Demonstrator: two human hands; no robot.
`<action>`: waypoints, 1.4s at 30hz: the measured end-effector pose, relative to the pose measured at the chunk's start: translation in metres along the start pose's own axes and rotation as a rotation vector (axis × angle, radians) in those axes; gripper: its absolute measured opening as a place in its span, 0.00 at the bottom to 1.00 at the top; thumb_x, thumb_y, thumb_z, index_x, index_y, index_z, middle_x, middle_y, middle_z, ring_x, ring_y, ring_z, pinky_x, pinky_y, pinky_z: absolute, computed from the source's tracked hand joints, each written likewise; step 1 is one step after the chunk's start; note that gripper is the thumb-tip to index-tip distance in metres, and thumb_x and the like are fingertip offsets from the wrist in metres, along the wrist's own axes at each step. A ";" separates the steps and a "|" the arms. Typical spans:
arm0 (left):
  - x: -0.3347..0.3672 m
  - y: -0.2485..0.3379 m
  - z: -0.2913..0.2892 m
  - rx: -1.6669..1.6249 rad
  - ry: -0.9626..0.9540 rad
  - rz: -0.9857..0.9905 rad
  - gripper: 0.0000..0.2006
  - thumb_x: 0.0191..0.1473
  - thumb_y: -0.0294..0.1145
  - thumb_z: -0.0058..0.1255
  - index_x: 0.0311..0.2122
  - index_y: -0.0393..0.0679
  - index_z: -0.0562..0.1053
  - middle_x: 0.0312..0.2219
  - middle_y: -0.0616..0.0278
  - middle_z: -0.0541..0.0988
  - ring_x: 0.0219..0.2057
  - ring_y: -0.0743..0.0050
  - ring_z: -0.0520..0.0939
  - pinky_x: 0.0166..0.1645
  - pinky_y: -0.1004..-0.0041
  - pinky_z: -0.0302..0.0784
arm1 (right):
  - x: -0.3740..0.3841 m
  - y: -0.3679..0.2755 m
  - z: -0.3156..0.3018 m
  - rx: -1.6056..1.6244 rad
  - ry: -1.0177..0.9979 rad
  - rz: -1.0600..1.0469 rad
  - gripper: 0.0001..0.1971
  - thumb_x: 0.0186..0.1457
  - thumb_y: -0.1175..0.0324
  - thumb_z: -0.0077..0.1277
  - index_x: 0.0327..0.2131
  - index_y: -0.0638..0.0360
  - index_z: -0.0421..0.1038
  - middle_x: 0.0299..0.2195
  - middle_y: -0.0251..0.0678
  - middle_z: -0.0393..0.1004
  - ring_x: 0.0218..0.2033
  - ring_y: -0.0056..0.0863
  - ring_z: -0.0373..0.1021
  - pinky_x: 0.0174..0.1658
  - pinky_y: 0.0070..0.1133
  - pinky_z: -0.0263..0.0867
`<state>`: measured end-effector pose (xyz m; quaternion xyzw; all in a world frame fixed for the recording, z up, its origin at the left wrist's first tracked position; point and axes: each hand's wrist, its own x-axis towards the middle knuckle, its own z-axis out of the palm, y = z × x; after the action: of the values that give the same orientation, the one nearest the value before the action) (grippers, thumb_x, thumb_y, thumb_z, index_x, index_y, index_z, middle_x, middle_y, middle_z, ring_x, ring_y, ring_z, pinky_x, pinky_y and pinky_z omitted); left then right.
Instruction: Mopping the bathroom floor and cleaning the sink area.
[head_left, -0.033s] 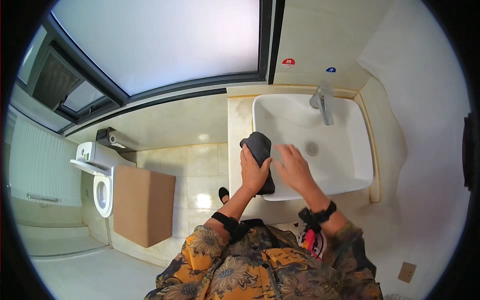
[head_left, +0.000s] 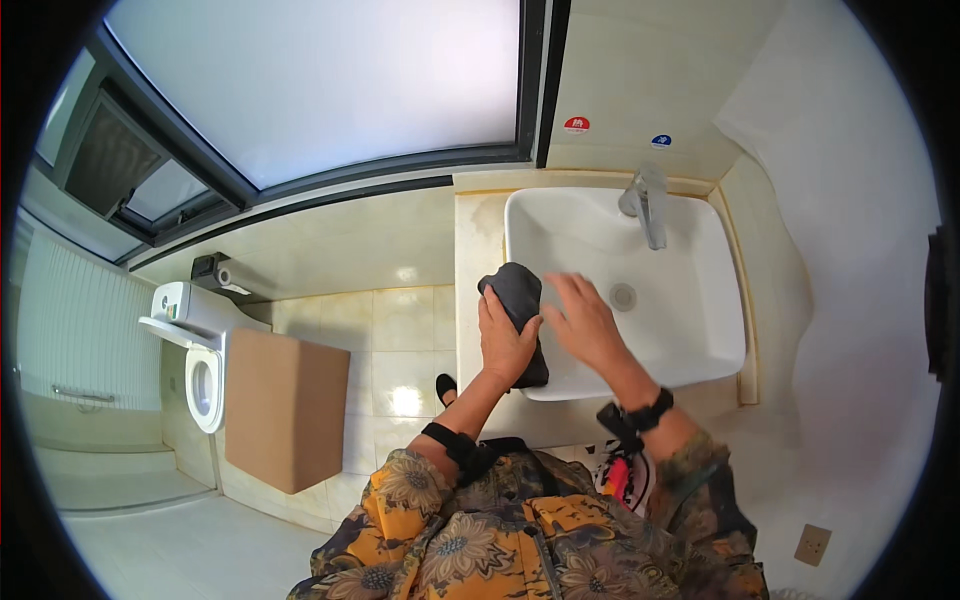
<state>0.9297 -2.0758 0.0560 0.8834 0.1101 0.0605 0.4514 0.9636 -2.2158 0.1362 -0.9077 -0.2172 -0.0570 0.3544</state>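
A dark grey, elongated bundle (head_left: 519, 290), perhaps folded cloth, lies over the left rim of the white washbasin (head_left: 690, 372). My left hand (head_left: 507, 343) is closed on its near part, thumb on the right side and fingers on the left. The bundle's middle is partly hidden under that hand. Just right of it, above the basin, my right hand (head_left: 585, 325) has its fingers stretched out and somewhat blurred, with nothing in them. Its fingertips are close to the bundle; whether they touch it I cannot tell.
A chrome faucet (head_left: 650, 205) stands at the basin's back edge, with a drain (head_left: 623, 297) in the bowl. Left of the pale counter (head_left: 480, 235) are a brown box-shaped thing (head_left: 290, 410) and a white toilet (head_left: 205, 385). Black straps (head_left: 650, 409) circle my wrists.
My right hand has shifted slightly up and to the left, closer to the bundle. My left hand and the bundle look nearly unchanged.
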 end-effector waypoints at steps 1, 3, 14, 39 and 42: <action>-0.001 0.001 0.000 -0.004 0.003 -0.004 0.47 0.46 0.41 0.59 0.61 0.30 0.42 0.57 0.32 0.51 0.57 0.35 0.58 0.60 0.57 0.56 | 0.020 0.002 0.003 -0.005 -0.023 -0.024 0.23 0.46 0.63 0.57 0.46 0.59 0.65 0.44 0.43 0.69 0.48 0.41 0.65 0.49 0.33 0.63; -0.002 0.006 0.001 0.023 -0.029 0.006 0.49 0.45 0.39 0.60 0.62 0.31 0.41 0.59 0.32 0.48 0.58 0.35 0.56 0.61 0.57 0.55 | 0.046 0.012 0.015 -0.018 -0.042 -0.052 0.23 0.46 0.62 0.57 0.46 0.60 0.65 0.45 0.43 0.68 0.49 0.40 0.64 0.49 0.32 0.63; -0.028 -0.002 -0.007 -0.149 -0.183 -0.147 0.54 0.43 0.46 0.61 0.62 0.32 0.36 0.50 0.29 0.64 0.50 0.35 0.70 0.54 0.59 0.66 | 0.081 0.035 0.075 0.157 -0.140 0.081 0.14 0.43 0.62 0.58 0.28 0.58 0.66 0.27 0.42 0.72 0.31 0.43 0.69 0.35 0.33 0.64; -0.042 0.000 -0.005 -0.019 -0.134 -0.202 0.29 0.42 0.32 0.58 0.45 0.35 0.56 0.38 0.35 0.72 0.41 0.35 0.74 0.46 0.52 0.70 | 0.089 0.012 0.070 -0.241 -0.500 -0.591 0.17 0.55 0.55 0.43 0.24 0.55 0.75 0.32 0.34 0.74 0.53 0.31 0.62 0.58 0.36 0.49; -0.046 0.008 -0.003 -0.008 -0.133 -0.226 0.30 0.40 0.32 0.58 0.46 0.36 0.55 0.39 0.35 0.71 0.42 0.36 0.74 0.47 0.54 0.70 | 0.066 0.013 0.061 -0.256 -0.336 -0.695 0.12 0.53 0.60 0.46 0.24 0.54 0.74 0.31 0.32 0.73 0.53 0.32 0.62 0.61 0.37 0.45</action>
<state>0.8861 -2.0892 0.0635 0.8658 0.1784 -0.0490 0.4650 1.0258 -2.1601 0.1004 -0.8137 -0.5571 -0.0507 0.1576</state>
